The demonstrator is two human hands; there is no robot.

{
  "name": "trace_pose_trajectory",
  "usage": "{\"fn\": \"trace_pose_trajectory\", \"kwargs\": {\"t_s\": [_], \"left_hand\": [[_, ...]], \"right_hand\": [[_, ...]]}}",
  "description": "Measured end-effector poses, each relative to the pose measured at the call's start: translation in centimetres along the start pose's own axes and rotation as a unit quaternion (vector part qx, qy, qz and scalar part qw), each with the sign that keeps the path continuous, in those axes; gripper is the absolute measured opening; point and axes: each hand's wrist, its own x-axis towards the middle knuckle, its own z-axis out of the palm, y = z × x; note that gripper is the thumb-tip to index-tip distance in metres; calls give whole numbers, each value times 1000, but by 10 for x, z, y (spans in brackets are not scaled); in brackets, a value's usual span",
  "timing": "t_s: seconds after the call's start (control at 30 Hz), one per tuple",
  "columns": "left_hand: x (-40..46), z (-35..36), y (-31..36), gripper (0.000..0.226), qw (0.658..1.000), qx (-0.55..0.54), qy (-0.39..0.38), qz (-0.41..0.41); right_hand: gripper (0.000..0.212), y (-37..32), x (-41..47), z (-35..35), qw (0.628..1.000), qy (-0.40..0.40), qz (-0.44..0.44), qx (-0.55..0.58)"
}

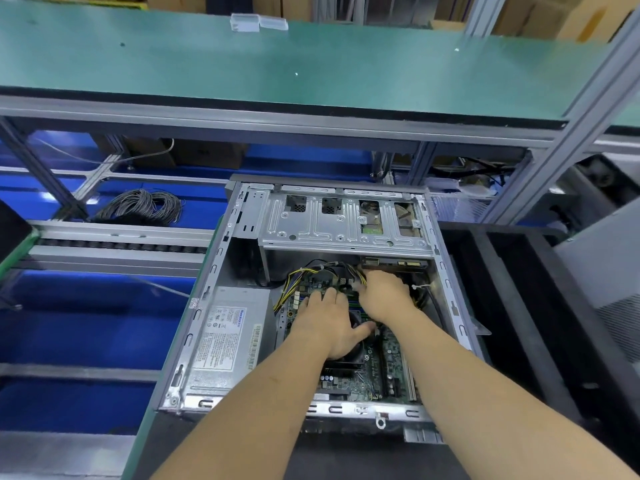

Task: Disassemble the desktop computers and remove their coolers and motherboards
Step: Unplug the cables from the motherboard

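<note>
An open grey desktop case (214, 271) lies flat in front of me, its side panel off. The green motherboard (370, 372) fills the right half of its floor. My left hand (329, 323) rests flat on the black cooler (349, 358) in the board's middle, fingers spread forward. Further in, my right hand (384, 294) curls its fingers round a bundle of yellow and black power cables (291, 282) at the board's far edge, under the drive cage. The connector itself is hidden by the hand.
A silver power supply (228, 337) with a white label sits in the case's left half. A metal drive cage (343, 220) spans the far end. A coil of grey cable (142, 206) lies on the blue shelf at left. A green shelf (277, 64) runs overhead.
</note>
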Motion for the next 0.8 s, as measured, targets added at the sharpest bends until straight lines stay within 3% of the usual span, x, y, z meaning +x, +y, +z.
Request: {"fn": "trace_pose_trajectory", "kwargs": {"t_s": [0.07, 0.23, 0.3, 0.43, 0.5, 0.6, 0.7, 0.8], "left_hand": [[-1, -3, -1, 86, 1000, -2, -3, -1], [-9, -12, -5, 75, 999, -33, 8, -10], [-15, -13, -8, 73, 999, -35, 12, -24], [-23, -12, -13, 84, 998, -36, -30, -31], [-23, -11, -12, 89, 998, -30, -49, -34], [-21, -13, -9, 87, 996, -42, -72, -38], [-20, -14, -9, 85, 995, -46, -84, -38], [-21, -13, -9, 81, 995, -45, -81, -32]], "right_hand": [[31, 1, -6, -3, 1000, 3, -12, 15], [26, 8, -20, -12, 987, 16, -23, 157], [24, 8, -25, -12, 992, 42, -23, 115], [41, 0, -30, -9, 994, 78, -20, -75], [28, -4, -30, -7, 991, 108, -10, -80], [28, -7, -30, -4, 989, 136, -30, -50], [40, -12, -23, -1, 993, 90, -60, 44], [32, -12, -12, 4, 992, 9, -95, 81]]}}
